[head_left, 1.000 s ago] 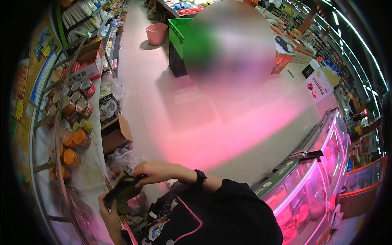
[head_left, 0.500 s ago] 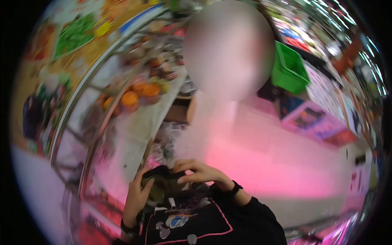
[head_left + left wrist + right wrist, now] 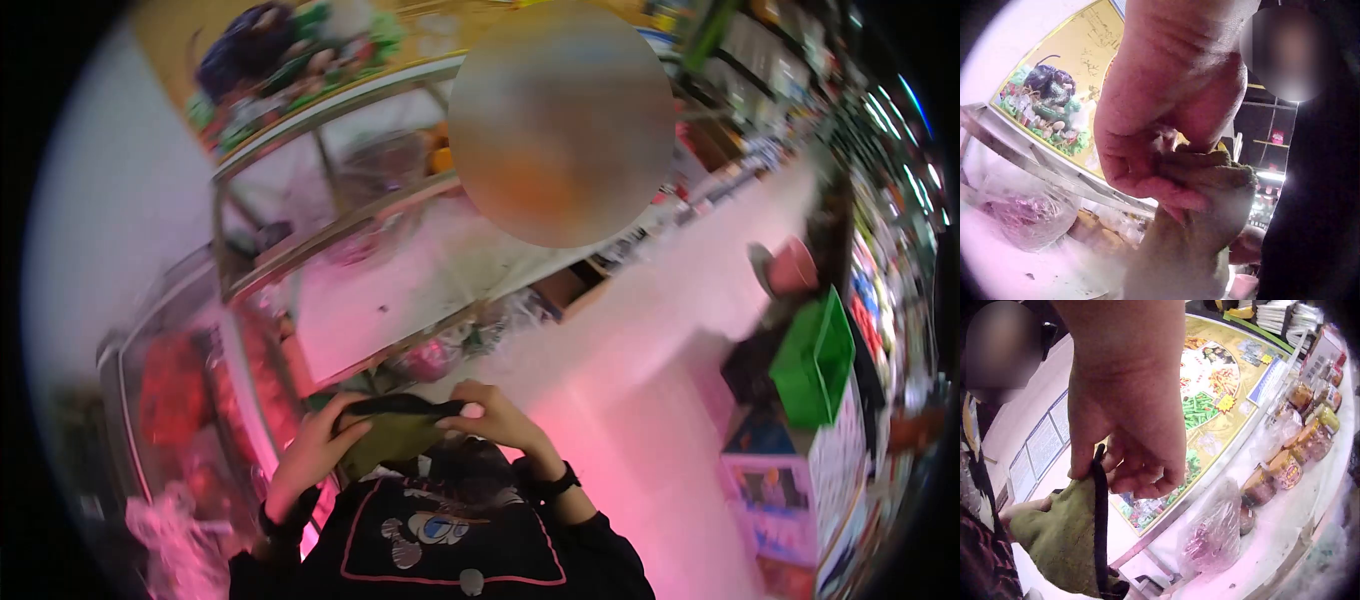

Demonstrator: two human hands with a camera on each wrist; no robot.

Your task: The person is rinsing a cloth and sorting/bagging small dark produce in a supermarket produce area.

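An olive-green cloth point(image 3: 395, 440) with a black band along its upper edge is stretched between my two hands, close in front of my black printed shirt point(image 3: 450, 535). At one end my left hand point(image 3: 318, 448) grips it, fingers behind and thumb in front. In the left wrist view the fingers of my left hand point(image 3: 1147, 137) curl into the gathered, creased cloth point(image 3: 1179, 250). My right hand point(image 3: 1129, 425) pinches the black edge between thumb and fingers in the right wrist view, with the green cloth point(image 3: 1057, 537) hanging below.
Ahead runs a long white counter point(image 3: 400, 290) with a metal frame, holding lidded jars point(image 3: 1285, 469) and a clear plastic bag point(image 3: 1213, 531). A pink-lit display case point(image 3: 180, 390) stands left. A green crate point(image 3: 815, 370) and pink bucket point(image 3: 793, 265) are right, across the floor.
The head view has swung left toward the counter. The cloth, bunched and tilted before, is now level and spread wider, with the hands at its two ends.
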